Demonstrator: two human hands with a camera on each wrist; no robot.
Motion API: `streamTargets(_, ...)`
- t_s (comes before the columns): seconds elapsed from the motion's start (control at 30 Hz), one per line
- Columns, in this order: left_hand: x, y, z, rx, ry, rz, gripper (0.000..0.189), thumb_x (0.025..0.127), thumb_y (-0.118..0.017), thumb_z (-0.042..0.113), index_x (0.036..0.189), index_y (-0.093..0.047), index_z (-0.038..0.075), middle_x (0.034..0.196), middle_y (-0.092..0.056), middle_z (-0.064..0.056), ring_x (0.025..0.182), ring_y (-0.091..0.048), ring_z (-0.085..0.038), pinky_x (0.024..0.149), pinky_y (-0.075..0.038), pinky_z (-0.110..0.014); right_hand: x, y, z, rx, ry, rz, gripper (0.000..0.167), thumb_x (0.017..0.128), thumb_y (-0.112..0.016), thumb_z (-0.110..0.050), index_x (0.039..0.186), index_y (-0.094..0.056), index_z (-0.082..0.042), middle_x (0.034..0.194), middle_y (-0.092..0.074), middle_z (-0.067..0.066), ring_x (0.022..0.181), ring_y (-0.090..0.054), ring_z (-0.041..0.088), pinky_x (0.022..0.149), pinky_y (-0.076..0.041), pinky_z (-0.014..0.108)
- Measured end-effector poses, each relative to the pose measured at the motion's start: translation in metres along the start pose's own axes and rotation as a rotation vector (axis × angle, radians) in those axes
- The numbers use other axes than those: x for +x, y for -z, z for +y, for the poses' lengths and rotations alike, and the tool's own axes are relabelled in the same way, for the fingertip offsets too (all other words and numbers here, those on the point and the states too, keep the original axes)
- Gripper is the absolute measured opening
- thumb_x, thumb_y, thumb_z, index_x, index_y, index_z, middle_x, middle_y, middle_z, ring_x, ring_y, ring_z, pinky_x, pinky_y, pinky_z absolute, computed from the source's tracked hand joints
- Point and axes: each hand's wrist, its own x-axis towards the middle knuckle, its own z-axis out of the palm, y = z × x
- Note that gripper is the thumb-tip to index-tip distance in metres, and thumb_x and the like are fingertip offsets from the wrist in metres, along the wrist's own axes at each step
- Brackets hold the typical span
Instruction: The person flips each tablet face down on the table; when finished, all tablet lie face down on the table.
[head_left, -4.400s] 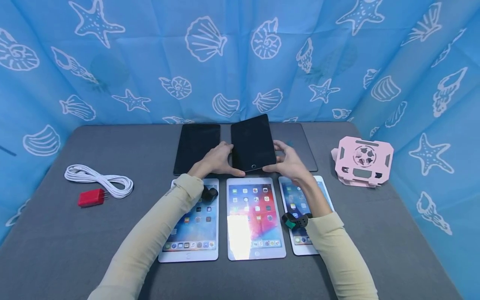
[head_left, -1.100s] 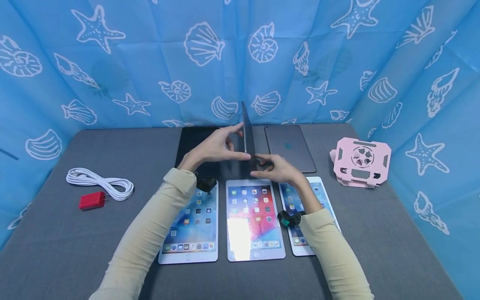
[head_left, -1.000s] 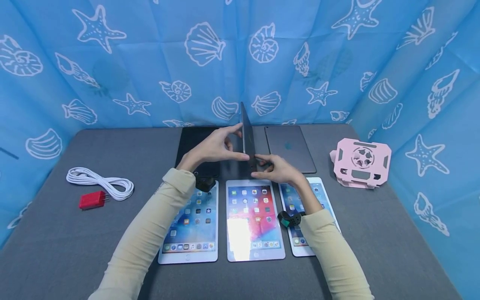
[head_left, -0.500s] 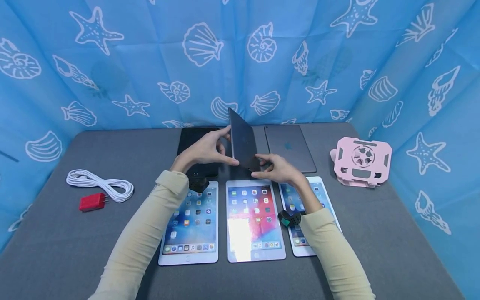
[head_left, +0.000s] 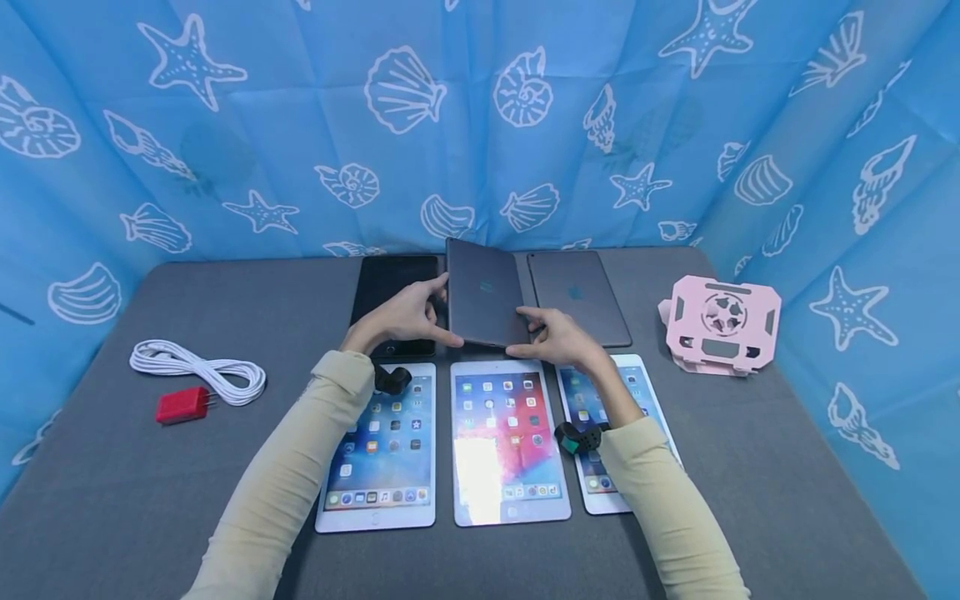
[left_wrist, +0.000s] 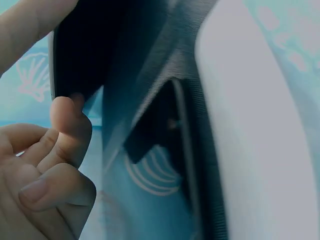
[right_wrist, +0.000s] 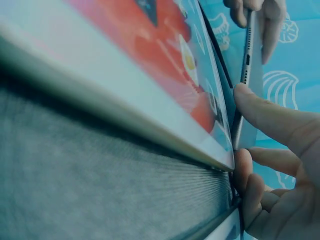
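A dark grey tablet (head_left: 483, 292) is tilted up in the back row, its back with a logo toward the head camera. My left hand (head_left: 405, 317) pinches its left edge between thumb and fingers. At the lower right corner, my right hand (head_left: 558, 337) grips it with the thumb at the near edge. In the left wrist view its dark screen face (left_wrist: 82, 50) shows on the underside. The right wrist view shows the thin edge (right_wrist: 248, 57) with its port between both hands. A black tablet (head_left: 397, 287) lies screen up on the left; another grey tablet (head_left: 581, 296) lies back up on the right.
In front lie three white tablets with lit screens: left (head_left: 382, 458), middle (head_left: 512, 442) and right (head_left: 618, 408), partly under my forearms. A white cable (head_left: 198, 367) and red charger (head_left: 182, 405) lie far left. A pink stand (head_left: 723, 323) is far right. A blue curtain (head_left: 300, 125) closes the back.
The held tablet has turned over, from screen showing, through upright on edge, to back showing. It now leans lower to the left, and my left hand has moved left and down with its edge.
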Motion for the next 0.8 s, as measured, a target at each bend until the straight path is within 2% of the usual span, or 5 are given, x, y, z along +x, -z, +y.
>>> streamTargets(0.23,0.001,-0.006,-0.009,-0.002,0.049,-0.026,0.122,0.080,-0.089,0.032,0.164,-0.006,0.001,0.146,-0.048,-0.015,0.053,-0.046,-0.009,0.056,-0.042,-0.025,-0.001,-0.002,-0.001,-0.012,0.004,0.020,0.082,0.092,-0.078,-0.023,0.159,-0.034,-0.004,0.139,-0.050,0.026,0.074,-0.053,0.014,0.069,-0.046,0.026)
streamTargets(0.6,0.001,-0.011,-0.016,0.021,0.071,-0.044,0.120,0.081,-0.088,0.030,0.163,-0.006,-0.002,0.150,-0.047,-0.019,0.051,-0.042,-0.008,0.054,-0.039,-0.025,0.002,-0.003,0.000,-0.007,-0.001,0.019,0.085,0.091,-0.079,-0.020,0.159,-0.032,-0.002,0.137,-0.050,0.025,0.084,-0.058,0.018,0.075,-0.049,0.027)
streamTargets(0.73,0.003,-0.013,-0.015,0.057,0.074,-0.036,0.121,0.081,-0.088,0.033,0.163,-0.007,-0.003,0.149,-0.048,-0.019,0.054,-0.042,-0.011,0.060,-0.043,-0.028,0.003,-0.002,0.001,-0.010,-0.006,0.025,0.086,0.091,-0.078,-0.019,0.159,-0.030,0.000,0.134,-0.049,0.025,0.084,-0.056,0.018,0.074,-0.048,0.027)
streamTargets(0.8,0.004,-0.015,-0.014,0.091,0.076,-0.027,0.122,0.080,-0.088,0.037,0.163,-0.008,-0.003,0.148,-0.050,-0.019,0.066,-0.048,-0.013,0.071,-0.047,-0.030,0.003,-0.003,0.001,-0.012,-0.016,0.029,0.087,0.091,-0.078,-0.019,0.160,-0.029,0.001,0.132,-0.049,0.024,0.083,-0.055,0.018,0.073,-0.047,0.027)
